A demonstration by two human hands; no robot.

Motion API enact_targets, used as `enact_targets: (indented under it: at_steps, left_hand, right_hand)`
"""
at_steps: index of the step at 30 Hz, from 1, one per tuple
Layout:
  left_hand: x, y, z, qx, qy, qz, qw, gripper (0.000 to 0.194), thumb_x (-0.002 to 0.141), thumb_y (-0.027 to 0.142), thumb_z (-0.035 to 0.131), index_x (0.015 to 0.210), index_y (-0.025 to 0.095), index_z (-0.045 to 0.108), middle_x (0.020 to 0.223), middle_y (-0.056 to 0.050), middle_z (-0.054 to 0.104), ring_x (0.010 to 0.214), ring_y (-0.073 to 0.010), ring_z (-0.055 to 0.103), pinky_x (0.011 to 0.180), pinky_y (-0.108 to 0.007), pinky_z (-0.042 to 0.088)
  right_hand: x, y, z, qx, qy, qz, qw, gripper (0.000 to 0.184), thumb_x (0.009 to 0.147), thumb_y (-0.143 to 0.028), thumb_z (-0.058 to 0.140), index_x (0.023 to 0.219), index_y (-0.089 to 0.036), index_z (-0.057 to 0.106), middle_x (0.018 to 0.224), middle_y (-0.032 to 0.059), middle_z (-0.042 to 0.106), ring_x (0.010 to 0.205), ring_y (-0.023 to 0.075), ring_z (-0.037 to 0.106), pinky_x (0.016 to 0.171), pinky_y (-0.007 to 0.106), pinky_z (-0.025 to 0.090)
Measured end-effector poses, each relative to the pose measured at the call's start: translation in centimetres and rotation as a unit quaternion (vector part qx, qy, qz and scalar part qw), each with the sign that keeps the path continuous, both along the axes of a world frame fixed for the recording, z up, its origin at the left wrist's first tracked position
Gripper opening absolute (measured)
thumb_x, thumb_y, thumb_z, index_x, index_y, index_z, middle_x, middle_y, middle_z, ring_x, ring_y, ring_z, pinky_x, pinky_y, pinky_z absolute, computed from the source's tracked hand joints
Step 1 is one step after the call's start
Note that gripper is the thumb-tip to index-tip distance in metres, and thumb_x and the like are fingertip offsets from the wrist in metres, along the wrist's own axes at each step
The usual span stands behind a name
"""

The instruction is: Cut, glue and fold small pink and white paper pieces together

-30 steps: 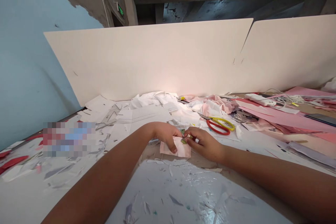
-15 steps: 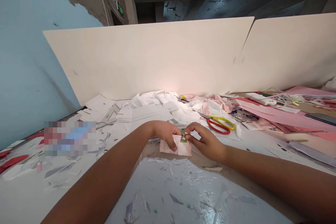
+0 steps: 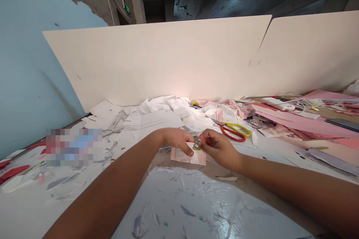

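My left hand (image 3: 179, 141) is closed on a small pale pink piece of paper (image 3: 199, 158), its thumb lying across the front. Over the paper's upper edge sits a little green piece with a shiny part (image 3: 196, 147); its exact kind is too small to make out. My right hand (image 3: 220, 148) pinches this green piece between thumb and fingertips, close beside the left fingers. Some fingertips of both hands are hidden. Behind the right hand lie scissors (image 3: 235, 132) with one red and one yellow handle loop, blades pointing left.
White paper sheets (image 3: 154, 121) and crumpled white scraps (image 3: 165, 104) lie behind my hands. Pink sheets (image 3: 291, 121), a white power strip (image 3: 277, 104) and a dark phone-like slab (image 3: 343, 124) are at the right. A white partition (image 3: 168, 63) stands along the back.
My right fingers have curled in closer around the green piece, and my left thumb has slid slightly right over the pink paper. The camera view has shifted a little.
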State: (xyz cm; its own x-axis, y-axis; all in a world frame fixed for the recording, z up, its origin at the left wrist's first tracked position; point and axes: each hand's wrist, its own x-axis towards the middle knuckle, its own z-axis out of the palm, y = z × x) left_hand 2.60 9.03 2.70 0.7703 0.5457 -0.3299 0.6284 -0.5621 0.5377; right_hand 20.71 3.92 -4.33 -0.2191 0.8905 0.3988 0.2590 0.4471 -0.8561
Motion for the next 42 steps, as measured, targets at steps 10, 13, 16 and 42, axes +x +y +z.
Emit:
enact_targets:
  at_steps: [10,13,16,42]
  left_hand:
    - [0.1,-0.2,0.2,-0.052,0.007,0.022,0.998,0.024,0.060,0.041,0.063,0.063,0.020,0.051,0.059,0.006,0.043,0.059,-0.0112,0.041,0.055,-0.022,0.027]
    - [0.2,-0.4,0.3,-0.050,0.005,0.025,0.998,0.023,0.060,0.040,0.063,0.065,0.020,0.052,0.062,0.006,0.044,0.063,-0.0117,0.042,0.059,-0.022,0.028]
    - [0.3,-0.6,0.4,-0.042,0.008,0.037,0.998,0.023,0.060,0.040,0.063,0.064,0.020,0.053,0.062,0.006,0.044,0.065,-0.0119,0.042,0.059,-0.022,0.028]
    - [0.1,0.3,-0.4,-0.092,-0.079,0.117,0.986,0.014,0.061,0.030,0.058,0.072,0.021,0.059,0.071,0.004,0.051,0.076,-0.0150,0.047,0.066,-0.025,0.034]
  right_hand:
    - [0.3,0.4,0.6,-0.014,0.014,0.009,1.000,0.015,0.071,-0.033,0.061,0.070,-0.019,0.055,0.067,-0.0009,0.053,0.063,0.0123,0.048,0.058,0.026,0.040]
    - [0.5,0.5,0.5,-0.008,-0.005,0.017,1.000,0.013,0.073,-0.032,0.059,0.071,-0.019,0.057,0.072,0.0004,0.055,0.066,0.0129,0.050,0.061,0.028,0.042]
    - [0.4,0.4,0.6,0.012,-0.023,0.028,0.999,0.012,0.073,-0.031,0.059,0.073,-0.019,0.059,0.076,0.0017,0.057,0.068,0.0137,0.052,0.063,0.029,0.043]
    - [0.0,-0.3,-0.1,0.044,-0.144,0.033,0.988,0.053,0.064,-0.018,0.063,0.112,-0.029,0.044,0.107,0.0027,0.047,0.084,0.0159,0.052,0.073,0.032,0.047]
